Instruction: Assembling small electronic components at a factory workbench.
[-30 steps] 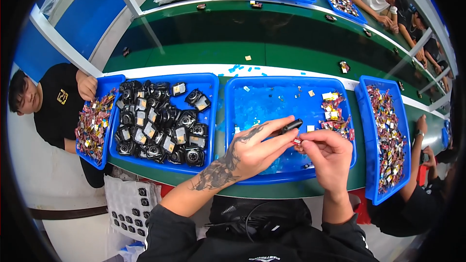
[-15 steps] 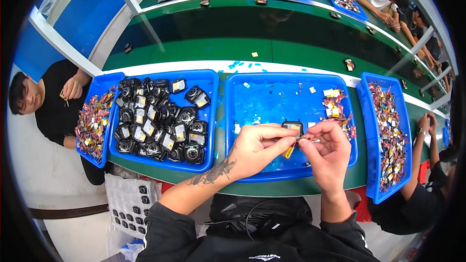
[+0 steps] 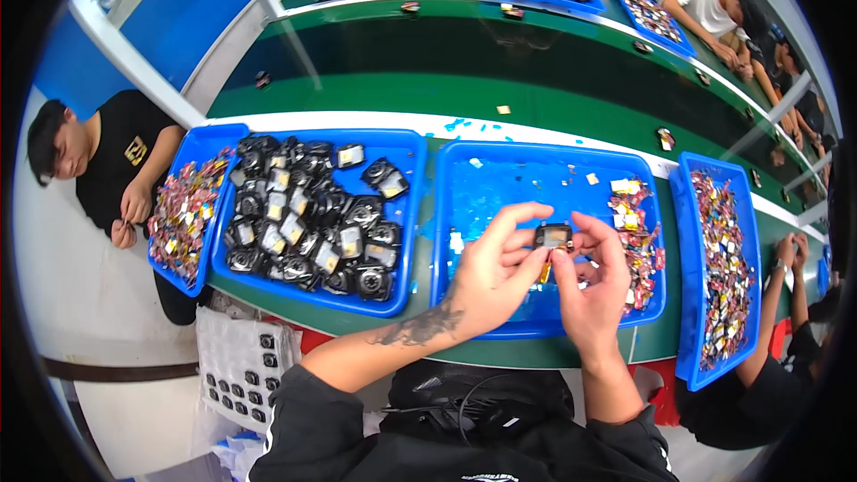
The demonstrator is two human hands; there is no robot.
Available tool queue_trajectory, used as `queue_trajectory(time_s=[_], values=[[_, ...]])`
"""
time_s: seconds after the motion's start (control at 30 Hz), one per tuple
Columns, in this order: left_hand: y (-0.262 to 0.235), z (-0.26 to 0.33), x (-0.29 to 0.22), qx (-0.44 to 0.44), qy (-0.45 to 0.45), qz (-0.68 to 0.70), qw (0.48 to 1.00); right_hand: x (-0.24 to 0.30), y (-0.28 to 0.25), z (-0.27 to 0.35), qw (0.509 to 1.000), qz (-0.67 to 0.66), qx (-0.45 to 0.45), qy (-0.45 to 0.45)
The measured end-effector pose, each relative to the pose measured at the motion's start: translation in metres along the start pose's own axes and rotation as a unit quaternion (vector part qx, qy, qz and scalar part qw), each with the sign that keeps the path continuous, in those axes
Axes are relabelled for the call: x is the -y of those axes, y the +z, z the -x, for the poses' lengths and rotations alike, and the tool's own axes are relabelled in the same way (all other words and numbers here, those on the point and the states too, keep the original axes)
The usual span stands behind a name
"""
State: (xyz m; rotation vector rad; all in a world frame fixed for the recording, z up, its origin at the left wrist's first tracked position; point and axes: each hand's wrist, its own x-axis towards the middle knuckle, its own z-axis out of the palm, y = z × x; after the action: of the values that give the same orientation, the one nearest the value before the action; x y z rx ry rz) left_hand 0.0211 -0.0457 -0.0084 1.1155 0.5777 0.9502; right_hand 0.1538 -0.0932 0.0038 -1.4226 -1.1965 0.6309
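Observation:
Over the middle blue tray (image 3: 453,180), my left hand (image 3: 497,261) and my right hand (image 3: 593,278) meet around a small black square electronic housing (image 3: 554,235). It has a grey-beige panel on its face. A narrow yellow strip (image 3: 545,270) hangs below it between my thumbs. The fingers of both hands are closed on the housing's sides, with the thumbs at its lower edge. Small parts with red wires and white and yellow pieces (image 3: 636,254) lie along the tray's right side, partly behind my right hand.
Left of me stands a blue tray (image 3: 416,156) heaped with black housings. Narrow blue trays of wired parts flank both sides, one at far left (image 3: 214,250) and one at right (image 3: 686,339). Beyond runs a green conveyor (image 3: 357,94) carrying scattered pieces. Several co-workers sit around.
The black housing, earlier lying beyond my fingers, is now raised between both hands. My fingers have spread around its sides. The whole view has shifted slightly.

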Motion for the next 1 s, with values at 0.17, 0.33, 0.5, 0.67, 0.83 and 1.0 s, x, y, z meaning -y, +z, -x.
queue_trajectory(time_s=[0.17,0.33,0.5,0.67,0.83,1.0], values=[[0.009,-0.004,0.008,-0.030,0.020,-0.029,0.999,0.005,-0.008,-0.012,0.999,0.023,0.041,-0.005],[-0.006,0.000,-0.018,-0.031,-0.003,0.015,0.999,0.011,0.001,-0.038,0.991,-0.008,0.132,0.017],[-0.082,-0.025,-0.080,-0.095,0.045,-0.737,0.668,-0.047,-0.030,-0.169,0.984,0.157,0.079,0.007],[-0.138,-0.039,-0.068,-0.086,-0.032,-0.809,0.581,-0.108,-0.048,-0.252,0.908,0.398,0.072,0.113],[-0.144,-0.054,-0.055,-0.021,0.019,-0.852,0.522,-0.106,-0.077,-0.229,0.875,0.451,-0.060,-0.167],[-0.169,-0.039,-0.060,-0.043,0.048,-0.857,0.512,-0.010,-0.063,-0.112,0.895,0.358,0.220,-0.150]])
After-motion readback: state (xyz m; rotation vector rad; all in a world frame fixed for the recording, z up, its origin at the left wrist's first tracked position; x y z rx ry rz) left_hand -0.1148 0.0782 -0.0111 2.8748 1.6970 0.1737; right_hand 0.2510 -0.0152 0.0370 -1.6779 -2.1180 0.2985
